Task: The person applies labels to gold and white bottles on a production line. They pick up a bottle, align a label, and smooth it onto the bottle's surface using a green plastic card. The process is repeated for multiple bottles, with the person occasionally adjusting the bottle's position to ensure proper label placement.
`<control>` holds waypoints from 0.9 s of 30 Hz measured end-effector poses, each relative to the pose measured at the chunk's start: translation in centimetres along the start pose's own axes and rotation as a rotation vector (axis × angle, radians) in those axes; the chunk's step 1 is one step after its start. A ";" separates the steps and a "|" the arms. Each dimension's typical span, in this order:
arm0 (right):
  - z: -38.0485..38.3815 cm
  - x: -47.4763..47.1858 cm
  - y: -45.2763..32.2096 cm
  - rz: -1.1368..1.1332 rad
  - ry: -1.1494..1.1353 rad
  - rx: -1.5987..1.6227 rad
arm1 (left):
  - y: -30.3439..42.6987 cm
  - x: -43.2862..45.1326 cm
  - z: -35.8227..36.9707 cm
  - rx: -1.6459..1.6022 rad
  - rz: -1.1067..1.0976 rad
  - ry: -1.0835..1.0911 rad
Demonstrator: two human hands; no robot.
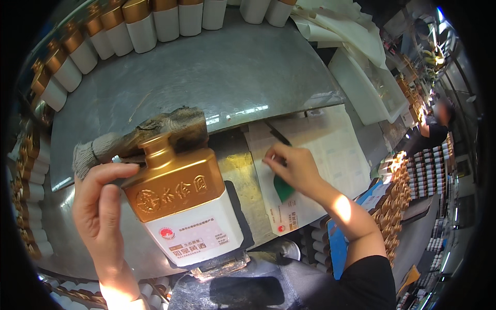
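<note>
A bottle with a gold upper part and white body (193, 232) leans back in front of me; its printed face bears writing. My left hand (102, 205) is at its left side, the index finger on the gold shoulder and the thumb beside it. The other left fingers are partly hidden. Behind the neck is a support wrapped in worn cloth (182, 120), and a rough block (223, 265) sits under the base. My right hand (296, 166) is curled over a label sheet (341, 155), with a green flat scraper (284, 188) showing beneath the palm.
A dark-handled tool (279, 133) lies on the sheet. Similar bottles (139, 31) line the metal table's (232, 69) far edge. A white plastic bin (364, 85) and crumpled backing paper (341, 23) are at the upper right. Many bottles (395, 201) and another person (434, 128) are farther right.
</note>
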State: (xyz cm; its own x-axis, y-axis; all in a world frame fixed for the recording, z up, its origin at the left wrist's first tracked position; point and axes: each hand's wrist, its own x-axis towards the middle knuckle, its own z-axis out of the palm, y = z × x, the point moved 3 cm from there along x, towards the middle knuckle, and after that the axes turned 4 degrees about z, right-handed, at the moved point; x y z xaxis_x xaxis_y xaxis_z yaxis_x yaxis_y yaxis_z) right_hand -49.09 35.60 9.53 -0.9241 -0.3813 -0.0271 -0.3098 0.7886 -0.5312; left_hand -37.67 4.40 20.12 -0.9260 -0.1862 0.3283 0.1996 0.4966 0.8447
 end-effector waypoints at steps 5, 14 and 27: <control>-6.2 -3.1 -10.7 -0.017 -0.204 0.675 | 2.9 0.7 2.6 -0.041 0.059 -0.210; -6.3 -0.2 -16.8 0.013 -0.356 0.873 | 3.3 2.0 1.6 -0.045 0.040 -0.258; -4.8 4.5 -16.8 -0.155 -0.253 0.415 | 0.4 3.9 0.7 0.297 0.113 -0.090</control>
State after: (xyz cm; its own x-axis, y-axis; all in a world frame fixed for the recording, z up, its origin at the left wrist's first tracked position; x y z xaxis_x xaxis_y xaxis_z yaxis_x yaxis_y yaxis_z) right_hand -49.14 22.96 22.41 -0.7748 -0.6245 -0.0983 -0.2764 0.4746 -0.8357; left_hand -41.43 4.50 21.45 -0.9304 -0.0466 0.3635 0.2133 0.7378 0.6405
